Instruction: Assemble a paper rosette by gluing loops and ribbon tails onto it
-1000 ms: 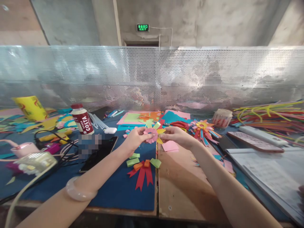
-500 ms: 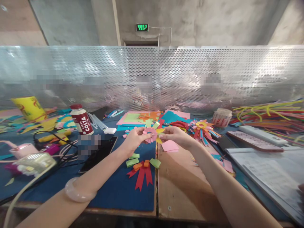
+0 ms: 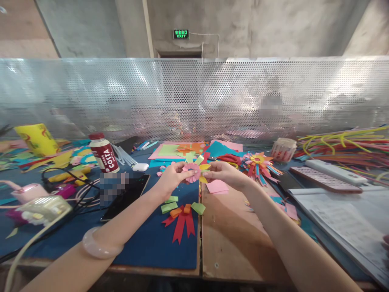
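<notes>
A paper flower with a pink pleated round and green and yellow loops is held up over the table between my two hands. My left hand is closed on its pink left side, thumb across the front. On the right side my right hand pinches a yellow paper loop at the flower's edge. Below lie loose green paper loops, orange loops and red ribbon-like strips with notched ends. A finished-looking multicoloured paper flower rests to the right of my right hand.
A Costa bottle, a phone, a glue gun and cables occupy the left. Coloured paper sheets lie behind my hands. To the right are a jar, pipe cleaners and a notebook. A perforated metal screen stands behind.
Almost nothing differs. Both hands stay on the paper flower in nearly the same place, and the view has shifted very slightly.
</notes>
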### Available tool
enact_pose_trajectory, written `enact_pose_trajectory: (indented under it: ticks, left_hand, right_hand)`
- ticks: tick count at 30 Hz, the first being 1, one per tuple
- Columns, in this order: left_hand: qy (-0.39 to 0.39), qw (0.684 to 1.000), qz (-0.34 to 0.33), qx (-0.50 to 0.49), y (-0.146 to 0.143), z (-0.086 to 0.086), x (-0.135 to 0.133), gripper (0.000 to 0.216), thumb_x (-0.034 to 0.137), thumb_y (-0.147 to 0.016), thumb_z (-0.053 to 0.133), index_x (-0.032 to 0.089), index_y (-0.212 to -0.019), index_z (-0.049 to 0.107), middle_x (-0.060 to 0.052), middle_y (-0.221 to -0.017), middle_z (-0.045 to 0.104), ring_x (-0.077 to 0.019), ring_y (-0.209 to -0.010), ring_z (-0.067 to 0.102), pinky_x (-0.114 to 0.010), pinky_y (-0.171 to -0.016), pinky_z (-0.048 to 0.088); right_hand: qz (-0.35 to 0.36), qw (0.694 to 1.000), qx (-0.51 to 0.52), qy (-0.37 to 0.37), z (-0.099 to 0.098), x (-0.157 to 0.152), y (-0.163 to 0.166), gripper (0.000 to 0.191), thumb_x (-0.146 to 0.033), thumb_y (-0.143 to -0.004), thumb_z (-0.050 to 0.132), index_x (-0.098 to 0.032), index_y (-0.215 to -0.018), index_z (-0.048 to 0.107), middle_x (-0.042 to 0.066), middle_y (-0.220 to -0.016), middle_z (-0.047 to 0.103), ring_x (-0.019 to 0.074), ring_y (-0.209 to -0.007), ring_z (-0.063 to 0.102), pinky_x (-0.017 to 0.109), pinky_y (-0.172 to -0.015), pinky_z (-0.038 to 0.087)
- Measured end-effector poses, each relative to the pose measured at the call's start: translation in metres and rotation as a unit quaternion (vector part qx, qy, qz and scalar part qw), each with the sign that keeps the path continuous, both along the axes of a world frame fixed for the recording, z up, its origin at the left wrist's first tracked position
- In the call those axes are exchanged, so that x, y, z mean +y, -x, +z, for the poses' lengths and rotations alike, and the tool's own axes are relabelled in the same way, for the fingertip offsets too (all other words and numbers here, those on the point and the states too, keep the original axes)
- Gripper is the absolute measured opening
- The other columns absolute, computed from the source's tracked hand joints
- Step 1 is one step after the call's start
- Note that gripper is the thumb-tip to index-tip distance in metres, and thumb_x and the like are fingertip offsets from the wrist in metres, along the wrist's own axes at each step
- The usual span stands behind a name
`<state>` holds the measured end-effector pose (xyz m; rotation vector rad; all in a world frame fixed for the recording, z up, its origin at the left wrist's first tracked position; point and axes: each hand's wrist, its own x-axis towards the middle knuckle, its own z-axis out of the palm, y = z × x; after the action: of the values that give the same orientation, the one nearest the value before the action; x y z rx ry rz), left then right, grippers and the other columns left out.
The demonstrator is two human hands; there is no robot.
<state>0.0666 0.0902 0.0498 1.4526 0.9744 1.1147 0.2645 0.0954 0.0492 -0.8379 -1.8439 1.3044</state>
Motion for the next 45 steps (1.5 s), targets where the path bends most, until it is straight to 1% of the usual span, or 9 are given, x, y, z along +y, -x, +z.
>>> enact_pose_trajectory:
  ticks: [6,10,15,19,25,27,31,39,45]
  left_hand:
    - [-0.015,1.000,-0.002,0.027,0.001,-0.001,0.001,0.033,0.034,-0.062,0.071,0.013,-0.086,0.062,-0.001,-0.072,0.061,-0.0100,-0.056,0.051,-0.022,-0.051,0.038]
    - [-0.039,0.996,0.018,0.082,0.003,-0.005,0.004,0.031,0.038,-0.064,0.069,0.014,-0.082,0.060,0.002,-0.063,0.054,-0.0087,-0.050,0.044,-0.021,-0.046,0.032]
    - [-0.085,0.984,0.033,0.153,0.004,-0.006,0.004,0.027,0.039,-0.067,0.067,0.015,-0.074,0.059,0.004,-0.057,0.047,-0.0085,-0.050,0.042,-0.021,-0.048,0.031]
    - [-0.077,0.984,-0.001,0.160,0.003,-0.006,0.002,0.026,0.038,-0.068,0.067,0.015,-0.078,0.061,0.004,-0.059,0.050,-0.0088,-0.052,0.043,-0.021,-0.048,0.031]
    - [-0.097,0.982,-0.058,0.150,0.003,-0.011,0.006,0.026,0.037,-0.067,0.068,0.014,-0.077,0.061,0.000,-0.069,0.058,-0.0135,-0.065,0.054,-0.024,-0.059,0.040]
    - [-0.114,0.979,-0.061,0.159,0.004,-0.012,0.007,0.026,0.038,-0.068,0.066,0.014,-0.075,0.061,0.000,-0.067,0.058,-0.0142,-0.064,0.054,-0.025,-0.059,0.040]
    - [-0.142,0.973,-0.066,0.172,0.005,-0.012,0.007,0.023,0.038,-0.069,0.065,0.015,-0.071,0.060,0.000,-0.065,0.056,-0.0140,-0.062,0.053,-0.025,-0.058,0.040]
    - [-0.154,0.967,-0.069,0.189,0.005,-0.011,0.006,0.024,0.039,-0.070,0.065,0.015,-0.071,0.059,0.001,-0.064,0.054,-0.0130,-0.060,0.051,-0.025,-0.057,0.039]
    - [-0.145,0.967,-0.071,0.199,0.005,-0.012,0.007,0.023,0.037,-0.072,0.063,0.015,-0.073,0.058,0.000,-0.067,0.055,-0.0139,-0.063,0.052,-0.025,-0.059,0.039]
  right_hand:
    - [0.007,1.000,-0.008,0.002,0.001,-0.001,0.000,0.023,-0.037,-0.076,0.065,-0.015,-0.083,0.060,0.000,-0.075,0.058,0.0112,-0.070,0.056,0.026,-0.068,0.046]
    - [0.003,1.000,-0.016,-0.002,0.004,-0.002,0.001,0.025,-0.039,-0.077,0.064,-0.016,-0.086,0.062,0.002,-0.080,0.059,0.0130,-0.074,0.057,0.028,-0.070,0.049]
    - [-0.062,0.998,0.001,-0.030,0.002,-0.002,0.006,0.034,-0.042,-0.078,0.061,-0.018,-0.102,0.057,0.006,-0.100,0.058,0.0163,-0.089,0.056,0.028,-0.071,0.050]
    - [-0.141,0.987,-0.018,-0.075,-0.004,-0.001,0.016,0.051,-0.043,-0.069,0.070,-0.019,-0.110,0.050,0.005,-0.094,0.060,0.0158,-0.080,0.058,0.029,-0.067,0.049]
    - [-0.206,0.966,-0.030,-0.151,-0.009,0.000,0.031,0.045,-0.042,-0.065,0.072,-0.019,-0.099,0.055,0.004,-0.094,0.060,0.0150,-0.078,0.057,0.029,-0.067,0.047]
    - [-0.203,0.969,-0.026,-0.140,-0.009,0.000,0.032,0.044,-0.043,-0.065,0.072,-0.018,-0.097,0.055,0.003,-0.088,0.060,0.0153,-0.076,0.057,0.029,-0.065,0.046]
    - [-0.165,0.980,-0.001,-0.114,-0.006,0.000,0.029,0.054,-0.043,-0.064,0.074,-0.018,-0.107,0.053,0.003,-0.088,0.061,0.0151,-0.073,0.056,0.028,-0.062,0.046]
    - [-0.119,0.985,-0.029,-0.124,-0.001,-0.003,0.021,0.029,-0.041,-0.071,0.068,-0.018,-0.088,0.062,0.003,-0.087,0.062,0.0163,-0.076,0.057,0.030,-0.066,0.044]
    - [-0.103,0.987,0.044,-0.115,-0.003,-0.002,0.020,0.041,-0.034,-0.072,0.068,-0.021,-0.109,0.053,0.002,-0.086,0.061,0.0141,-0.073,0.057,0.028,-0.064,0.045]
